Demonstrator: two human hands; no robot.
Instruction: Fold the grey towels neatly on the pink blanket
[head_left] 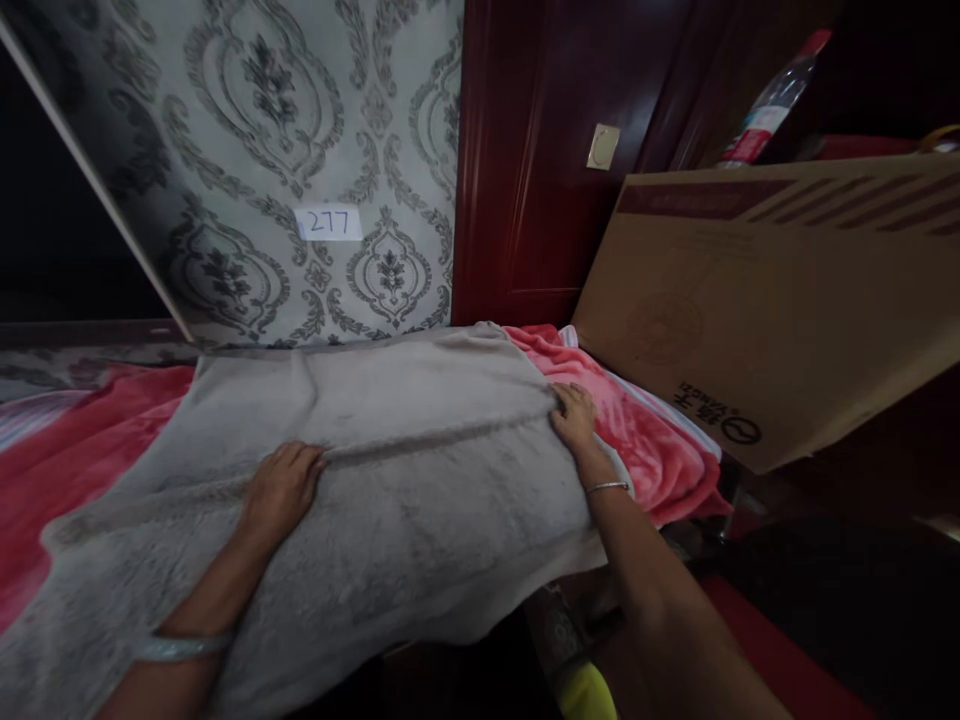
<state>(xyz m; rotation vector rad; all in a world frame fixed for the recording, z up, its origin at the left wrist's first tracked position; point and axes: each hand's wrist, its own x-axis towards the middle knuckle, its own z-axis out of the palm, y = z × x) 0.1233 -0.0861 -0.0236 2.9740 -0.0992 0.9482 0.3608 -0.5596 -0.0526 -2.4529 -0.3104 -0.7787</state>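
Observation:
A grey fuzzy blanket (420, 490) lies spread over a pink-red bedcover (90, 440), with a fold ridge running across its middle. My left hand (281, 485) rests on the blanket at that ridge, fingers curled over the fold. My right hand (574, 415) sits at the blanket's right edge, where the grey cloth meets the pink cover, with its fingers bent down onto the cloth. Each wrist wears a bangle.
A large brown cardboard box (780, 300) leans at the right, close to my right hand. Behind stand a dark red wooden door (540, 160) and a patterned grey wall with a paper label reading 277 (328, 223). A plastic bottle (772, 100) is at the upper right.

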